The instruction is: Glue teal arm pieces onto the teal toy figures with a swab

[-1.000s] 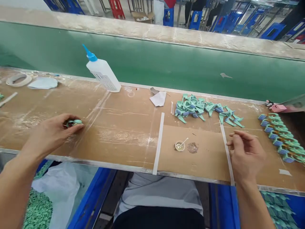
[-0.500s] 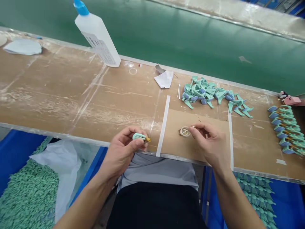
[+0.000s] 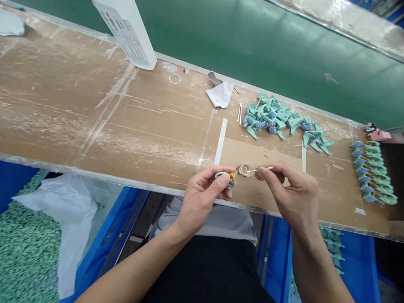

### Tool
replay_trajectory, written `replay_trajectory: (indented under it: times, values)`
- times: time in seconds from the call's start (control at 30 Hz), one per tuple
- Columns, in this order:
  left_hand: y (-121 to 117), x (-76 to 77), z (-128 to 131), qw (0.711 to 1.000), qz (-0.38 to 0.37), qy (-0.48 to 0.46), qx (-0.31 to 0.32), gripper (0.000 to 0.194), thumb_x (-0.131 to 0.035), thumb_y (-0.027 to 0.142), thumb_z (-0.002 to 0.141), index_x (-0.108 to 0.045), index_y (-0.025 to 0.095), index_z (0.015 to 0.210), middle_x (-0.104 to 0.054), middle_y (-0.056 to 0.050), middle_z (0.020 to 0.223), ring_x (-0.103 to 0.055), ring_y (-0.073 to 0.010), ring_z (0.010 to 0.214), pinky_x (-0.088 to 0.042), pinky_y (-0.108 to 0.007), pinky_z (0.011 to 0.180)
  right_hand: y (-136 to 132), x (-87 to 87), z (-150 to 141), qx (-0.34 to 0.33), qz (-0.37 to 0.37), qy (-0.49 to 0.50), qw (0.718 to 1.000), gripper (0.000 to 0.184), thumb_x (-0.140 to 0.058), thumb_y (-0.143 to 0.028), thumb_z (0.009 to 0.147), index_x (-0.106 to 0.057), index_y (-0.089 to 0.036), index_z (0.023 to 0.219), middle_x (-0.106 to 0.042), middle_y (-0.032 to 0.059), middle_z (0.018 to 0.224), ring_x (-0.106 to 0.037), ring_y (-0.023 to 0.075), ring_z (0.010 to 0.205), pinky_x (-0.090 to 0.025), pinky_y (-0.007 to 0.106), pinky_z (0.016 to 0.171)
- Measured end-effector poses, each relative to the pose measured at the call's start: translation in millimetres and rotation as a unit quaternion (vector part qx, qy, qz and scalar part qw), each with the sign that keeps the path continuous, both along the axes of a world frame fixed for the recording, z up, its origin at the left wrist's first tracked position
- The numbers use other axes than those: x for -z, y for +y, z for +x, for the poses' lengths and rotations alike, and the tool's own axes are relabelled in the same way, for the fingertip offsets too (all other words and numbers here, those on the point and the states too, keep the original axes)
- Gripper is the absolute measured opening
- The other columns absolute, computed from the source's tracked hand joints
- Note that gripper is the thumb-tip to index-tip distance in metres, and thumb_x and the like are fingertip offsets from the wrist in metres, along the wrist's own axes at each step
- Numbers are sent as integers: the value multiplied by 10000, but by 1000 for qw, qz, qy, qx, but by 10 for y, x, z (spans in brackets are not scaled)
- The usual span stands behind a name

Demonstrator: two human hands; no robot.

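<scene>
Between the thumb and fingers of my left hand (image 3: 205,195) is a small green plastic ring piece (image 3: 220,173) with a gold-coloured part at its right end. My right hand (image 3: 292,191) pinches a white cotton swab (image 3: 251,171); its tip points left, at or just over a small clear round dish (image 3: 242,169). Whether the tip touches the dish I cannot tell. The dish rests on a brown cardboard sheet (image 3: 233,147) between white tape strips. Behind my right hand lies a pile of green and purple plastic pieces (image 3: 268,115).
Two cotton swabs (image 3: 239,113) lie left of the pile, near a white paper scrap (image 3: 220,95). A white bottle (image 3: 134,35) stands at the back. Assembled pieces (image 3: 372,172) line up at right. Blue bins (image 3: 104,235) of green parts sit below the table edge.
My left hand has moved right with the ring piece, closer to the dish. My right hand has shifted slightly right with the swab, baring more of it. The camera view has also moved.
</scene>
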State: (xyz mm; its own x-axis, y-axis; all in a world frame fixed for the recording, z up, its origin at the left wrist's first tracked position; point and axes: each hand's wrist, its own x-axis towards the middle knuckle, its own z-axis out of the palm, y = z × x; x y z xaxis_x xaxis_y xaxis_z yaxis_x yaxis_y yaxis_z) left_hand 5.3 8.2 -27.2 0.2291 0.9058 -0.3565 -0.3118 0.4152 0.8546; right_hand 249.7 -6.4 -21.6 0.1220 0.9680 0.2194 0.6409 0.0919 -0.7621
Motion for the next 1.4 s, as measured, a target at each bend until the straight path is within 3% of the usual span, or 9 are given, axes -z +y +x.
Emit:
replay_trajectory:
  times: [0.2, 0.43, 0.8, 0.9, 1.0, 1.1, 1.4]
  values:
    - [-29, 67, -10, 999, 18, 16, 24, 274, -944, 535, 1050, -968, 281, 1151, -827, -63, 948, -801, -223, 835, -734, -389, 820, -17, -78, 83, -41, -10, -32, 999, 168, -772, -332, 1196, -861, -278, 1063, -892, 22, 1035, -706, 214, 772, -526, 398, 739]
    - [-11, 31, 22, 998, 37, 41, 35, 247, -939, 492, 1052, -957, 255, 1118, -825, -72, 978, -804, -213, 810, -735, -368, 770, 26, -176, 189, -117, -21, -85, 989, 142, -714, -267, 1235, -845, -293, 1187, -888, 14, 1144, -829, 232, 983, -578, 382, 847]
    - [-24, 29, 65, 993, 76, 85, 33, 121, -880, 361, 1080, -967, 279, 1098, -823, -83, 1028, -796, -210, 830, -697, -363, 738, 62, -289, 316, -250, -22, -98, 963, 316, -598, -133, 1261, -800, -323, 1412, -869, 39, 1285, -805, 245, 1134, -604, 384, 954]
    - [-30, 24, 74, 991, 87, 99, 38, 106, -886, 327, 1070, -967, 268, 1106, -831, -93, 1052, -801, -213, 853, -705, -353, 734, 20, -280, 290, -213, 20, -72, 974, 295, -658, -107, 1231, -819, -311, 1370, -878, 38, 1241, -821, 236, 1084, -605, 378, 946]
    - [-40, 20, 79, 988, 101, 105, 45, 102, -893, 295, 1060, -953, 231, 1110, -837, -97, 1064, -803, -206, 875, -710, -325, 736, -108, -218, 177, -96, 58, -3, 994, 205, -785, -132, 1174, -863, -301, 1260, -897, 21, 1154, -844, 228, 1006, -609, 366, 880]
    - [-41, 24, 84, 985, 113, 120, 48, 92, -894, 253, 1052, -943, 204, 1112, -845, -95, 1080, -791, -183, 866, -693, -292, 731, -257, -128, 7, -4, 46, 99, 994, 128, -854, -191, 1145, -891, -307, 1186, -900, -8, 1086, -837, 203, 925, -613, 347, 811]
    - [-28, 16, 74, 981, 121, 136, 63, 90, -887, 252, 1069, -946, 199, 1112, -853, -112, 1108, -805, -204, 904, -694, -301, 734, -341, -60, -194, 19, 19, 159, 987, 96, -853, -244, 1164, -893, -330, 1180, -892, -45, 1018, -798, 166, 840, -617, 319, 799]
